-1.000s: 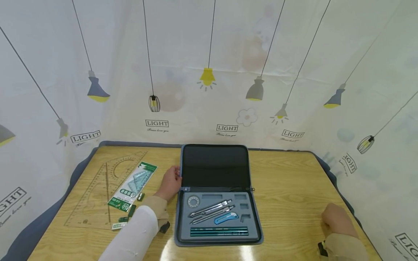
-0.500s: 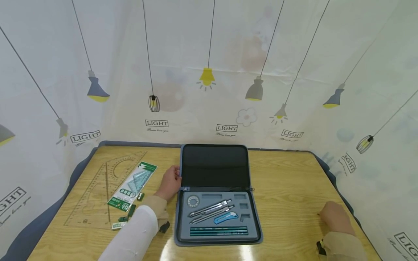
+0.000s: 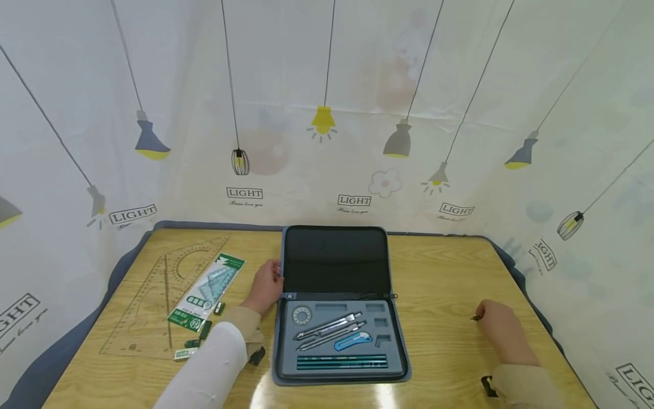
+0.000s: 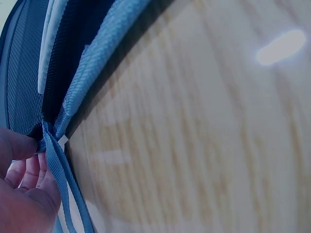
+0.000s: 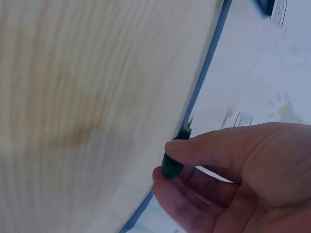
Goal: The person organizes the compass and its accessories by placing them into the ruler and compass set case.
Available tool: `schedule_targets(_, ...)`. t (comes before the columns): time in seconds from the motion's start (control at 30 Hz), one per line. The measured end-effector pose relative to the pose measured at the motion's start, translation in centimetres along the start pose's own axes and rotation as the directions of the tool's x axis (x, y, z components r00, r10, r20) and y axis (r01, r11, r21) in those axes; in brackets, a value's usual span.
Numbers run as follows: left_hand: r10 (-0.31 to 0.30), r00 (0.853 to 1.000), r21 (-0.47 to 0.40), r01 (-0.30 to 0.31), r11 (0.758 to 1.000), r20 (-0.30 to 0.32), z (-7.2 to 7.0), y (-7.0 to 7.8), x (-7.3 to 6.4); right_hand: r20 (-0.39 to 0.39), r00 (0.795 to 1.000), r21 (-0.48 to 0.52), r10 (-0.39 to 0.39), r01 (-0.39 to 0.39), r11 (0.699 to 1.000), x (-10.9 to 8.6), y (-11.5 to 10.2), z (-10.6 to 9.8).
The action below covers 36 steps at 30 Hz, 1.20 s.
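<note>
The zippered drawing-set case point(image 3: 341, 376) lies unfolded on the table, its black-lined lid raised at the back. Its grey tray holds a round disc point(image 3: 301, 315), two silver compasses point(image 3: 332, 332), a blue utility knife point(image 3: 352, 341) and dark green pencils point(image 3: 342, 362). My left hand point(image 3: 265, 287) pinches the lid's left edge near the hinge; the left wrist view shows thumb and fingers at the case's fabric edge point(image 4: 80, 85). Off to the right, above the table, my right hand point(image 3: 501, 329) pinches a small green piece with a thin metal point point(image 5: 174, 165) between thumb and fingers.
On the left lie a large clear set square point(image 3: 166, 284), a packet of rulers point(image 3: 206, 292), and several small green items point(image 3: 206, 329) with a white-and-green eraser point(image 3: 185, 354). A printed curtain point(image 3: 306, 227) stands behind the wooden table point(image 3: 434, 272).
My right hand has moved left and away from the body, toward the case, and the small green piece now shows at its fingertips. The left hand and the case have stayed put.
</note>
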<state>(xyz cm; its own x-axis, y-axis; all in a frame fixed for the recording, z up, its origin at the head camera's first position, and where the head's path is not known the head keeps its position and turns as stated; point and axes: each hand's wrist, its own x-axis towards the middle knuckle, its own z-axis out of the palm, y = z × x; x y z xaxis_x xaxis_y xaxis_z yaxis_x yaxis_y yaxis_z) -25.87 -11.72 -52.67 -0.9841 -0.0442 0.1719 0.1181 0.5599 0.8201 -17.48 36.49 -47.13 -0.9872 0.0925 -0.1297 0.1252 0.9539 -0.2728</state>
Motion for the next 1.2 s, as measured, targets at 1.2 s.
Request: schedule_targets(1.2,-0.013,1.000,-0.004,0.014,1.000,0.025,0.1,-0.3,0.2,0.035,0.745,-0.141,-0.666,0.664,0.735,-2.8,-15.0,5.4)
